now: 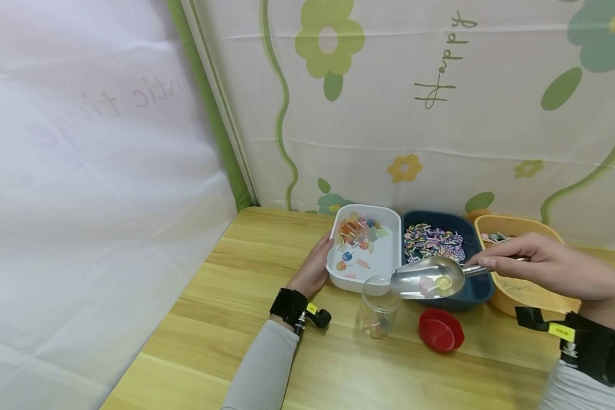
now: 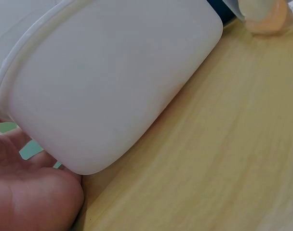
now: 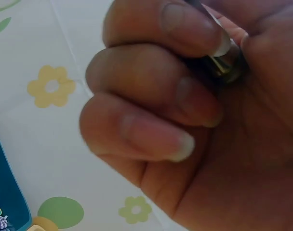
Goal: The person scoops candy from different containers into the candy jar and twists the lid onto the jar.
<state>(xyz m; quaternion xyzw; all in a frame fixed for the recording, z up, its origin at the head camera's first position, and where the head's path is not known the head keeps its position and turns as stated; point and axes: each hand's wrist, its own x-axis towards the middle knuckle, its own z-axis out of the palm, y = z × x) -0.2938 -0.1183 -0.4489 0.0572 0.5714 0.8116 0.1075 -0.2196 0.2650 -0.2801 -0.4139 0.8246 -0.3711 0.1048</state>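
My right hand [image 1: 548,265] grips the handle of a metal scoop [image 1: 415,270], with fingers curled round it in the right wrist view. A yellow lollipop-shaped piece [image 1: 443,283] and a pinkish one lie in the scoop. Its front edge overlaps the rim of a clear plastic cup [image 1: 379,307] standing on the table, with a few small pieces at the bottom. At the left side of a white bin [image 1: 365,279], my left hand [image 1: 311,267] holds its wall near the rim. Lollipop-shaped and popsicle-shaped pieces [image 1: 359,230] lie scattered inside that bin.
A dark blue bin [image 1: 484,290] of striped, colourful lollipop pieces [image 1: 433,242] stands right of the white one. Beyond it is a yellow bin [image 1: 538,225], partly behind my right hand. A red dish [image 1: 441,330] sits in front. A flowered curtain [image 1: 359,131] hangs behind the wooden table [image 1: 205,290].
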